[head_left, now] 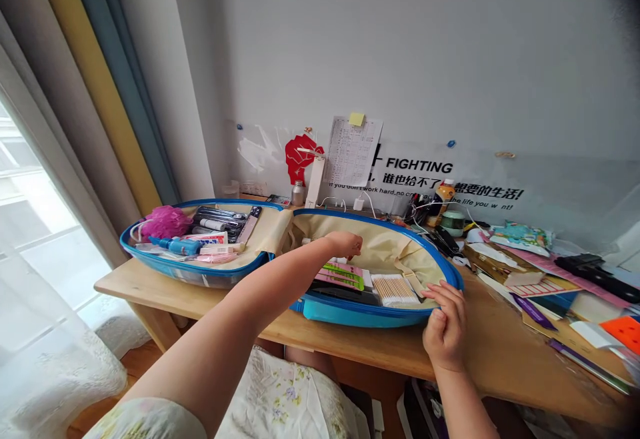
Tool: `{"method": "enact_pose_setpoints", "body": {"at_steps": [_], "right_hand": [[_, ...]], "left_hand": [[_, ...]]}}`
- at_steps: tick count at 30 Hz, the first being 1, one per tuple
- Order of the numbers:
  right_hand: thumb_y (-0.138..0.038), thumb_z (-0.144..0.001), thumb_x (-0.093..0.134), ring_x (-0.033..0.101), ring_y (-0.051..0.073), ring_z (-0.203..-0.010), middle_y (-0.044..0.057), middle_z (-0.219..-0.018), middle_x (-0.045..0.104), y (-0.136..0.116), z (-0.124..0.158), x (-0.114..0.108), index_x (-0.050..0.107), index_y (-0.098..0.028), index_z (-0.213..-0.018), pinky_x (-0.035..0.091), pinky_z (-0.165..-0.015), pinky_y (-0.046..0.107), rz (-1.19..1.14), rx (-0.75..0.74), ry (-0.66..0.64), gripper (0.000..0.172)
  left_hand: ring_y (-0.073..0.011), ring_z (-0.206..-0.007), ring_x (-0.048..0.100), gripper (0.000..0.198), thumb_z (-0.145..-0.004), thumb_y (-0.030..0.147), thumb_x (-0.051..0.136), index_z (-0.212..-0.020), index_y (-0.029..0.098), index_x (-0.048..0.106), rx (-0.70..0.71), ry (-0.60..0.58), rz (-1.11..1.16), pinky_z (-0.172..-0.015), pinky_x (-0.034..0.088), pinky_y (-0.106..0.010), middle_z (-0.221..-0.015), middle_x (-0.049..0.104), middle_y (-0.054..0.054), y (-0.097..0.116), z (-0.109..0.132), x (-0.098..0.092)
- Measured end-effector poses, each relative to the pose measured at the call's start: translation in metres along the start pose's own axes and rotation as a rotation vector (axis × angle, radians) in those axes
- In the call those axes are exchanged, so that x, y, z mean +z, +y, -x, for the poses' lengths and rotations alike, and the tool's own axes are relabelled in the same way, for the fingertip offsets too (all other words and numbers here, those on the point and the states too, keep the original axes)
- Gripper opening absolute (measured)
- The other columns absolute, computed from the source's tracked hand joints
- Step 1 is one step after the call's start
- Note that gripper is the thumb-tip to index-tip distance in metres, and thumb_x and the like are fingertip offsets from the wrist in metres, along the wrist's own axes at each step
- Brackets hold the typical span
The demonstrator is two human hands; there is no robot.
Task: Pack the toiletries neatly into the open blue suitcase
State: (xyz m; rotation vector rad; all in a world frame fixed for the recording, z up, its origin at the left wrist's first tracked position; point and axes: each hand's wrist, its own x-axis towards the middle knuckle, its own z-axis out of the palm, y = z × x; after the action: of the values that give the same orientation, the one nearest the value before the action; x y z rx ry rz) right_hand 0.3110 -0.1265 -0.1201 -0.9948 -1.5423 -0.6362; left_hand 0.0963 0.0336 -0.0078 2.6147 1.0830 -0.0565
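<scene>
A blue suitcase (380, 319) lies spread open on the wooden table, with a beige lining. My left hand (345, 244) reaches over its right half, fingers curled downward; whatever they hold, if anything, is hidden. Below that hand lie green-and-pink packets (345, 274) and a black flat item (345, 292). Beside them is a pack of cotton swabs (394, 289). At the right front corner, my right hand (447, 319) grips the suitcase rim, fingers over the edge and thumb outside. A beige strap (409, 272) runs inside, close to those fingers.
The suitcase's left half carries a pink bath puff (167, 222), a blue bottle (183, 246), a toothpaste box (209, 238) and a black pack (220, 220). Papers, pens and a green-lidded jar (453, 222) clutter the table's right. A wall stands behind.
</scene>
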Motion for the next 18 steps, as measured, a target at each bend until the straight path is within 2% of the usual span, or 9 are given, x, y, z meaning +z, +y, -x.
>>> {"method": "enact_pose_setpoints", "body": {"at_steps": [9, 14, 18], "right_hand": [[-0.037, -0.100, 0.033, 0.059, 0.029, -0.114, 0.012, -0.102, 0.066, -0.001, 0.001, -0.001, 0.064, -0.021, -0.099, 0.043, -0.100, 0.055, 0.006, 0.025, -0.008, 0.034], [-0.035, -0.101, 0.033, 0.058, 0.028, -0.114, 0.011, -0.103, 0.066, -0.002, -0.001, -0.001, 0.063, -0.021, -0.101, 0.044, -0.099, 0.054, 0.005, 0.002, 0.001, 0.033], [-0.034, -0.101, 0.033, 0.058, 0.028, -0.115, 0.012, -0.104, 0.066, -0.002, -0.001, -0.001, 0.063, -0.021, -0.103, 0.044, -0.098, 0.054, 0.002, -0.009, 0.000, 0.032]], "left_hand": [[-0.0146, -0.084, 0.067, 0.021, -0.092, 0.030, 0.054, -0.109, 0.026, 0.064, 0.049, -0.012, -0.052, -0.073, 0.047, -0.024, -0.095, 0.076, 0.001, -0.002, -0.007, 0.010], [-0.0190, -0.095, 0.067, 0.014, -0.084, 0.028, 0.063, -0.096, 0.026, 0.069, 0.031, -0.041, -0.088, -0.075, 0.049, -0.026, -0.103, 0.075, -0.002, -0.004, -0.010, 0.014], [-0.0194, -0.091, 0.068, 0.016, -0.080, 0.030, 0.066, -0.095, 0.026, 0.071, 0.005, -0.074, -0.085, -0.075, 0.050, -0.026, -0.098, 0.076, -0.002, -0.010, -0.010, 0.013]]}}
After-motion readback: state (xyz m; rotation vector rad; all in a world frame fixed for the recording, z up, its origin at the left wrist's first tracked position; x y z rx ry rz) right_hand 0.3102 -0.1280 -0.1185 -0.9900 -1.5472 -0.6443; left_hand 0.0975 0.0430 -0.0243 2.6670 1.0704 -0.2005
